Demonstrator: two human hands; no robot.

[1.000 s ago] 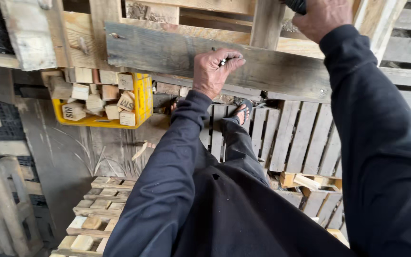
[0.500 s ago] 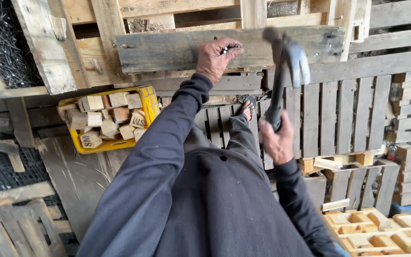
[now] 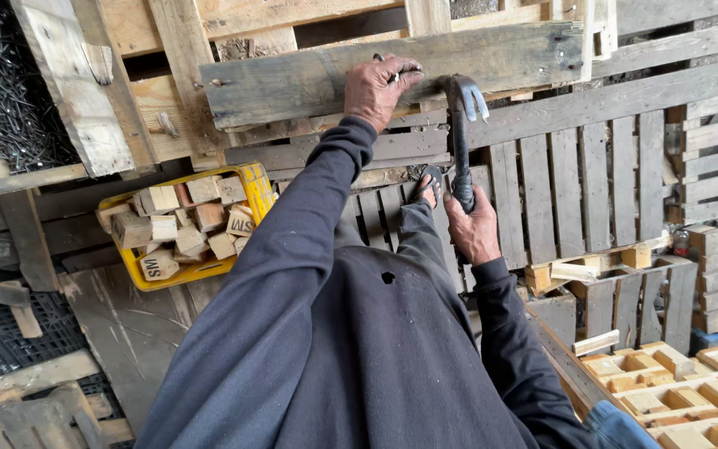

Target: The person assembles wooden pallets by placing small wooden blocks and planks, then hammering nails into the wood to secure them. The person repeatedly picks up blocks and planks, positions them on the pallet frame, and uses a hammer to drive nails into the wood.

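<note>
Gripping a hammer (image 3: 461,125), right hand (image 3: 471,229); left hand (image 3: 378,87) pinches nail on grey plank (image 3: 292,79) above yellow crate (image 3: 251,187).

A yellow plastic crate (image 3: 253,187) sits at centre left of the frame, rectangular, holding pale wooden blocks (image 3: 178,229); several blocks bear dark stamped marks.

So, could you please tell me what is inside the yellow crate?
The yellow crate holds a loose heap of small wooden blocks, some with dark stamped marks. Whatever lies beneath the top blocks, and the crate's floor, is covered.
</note>
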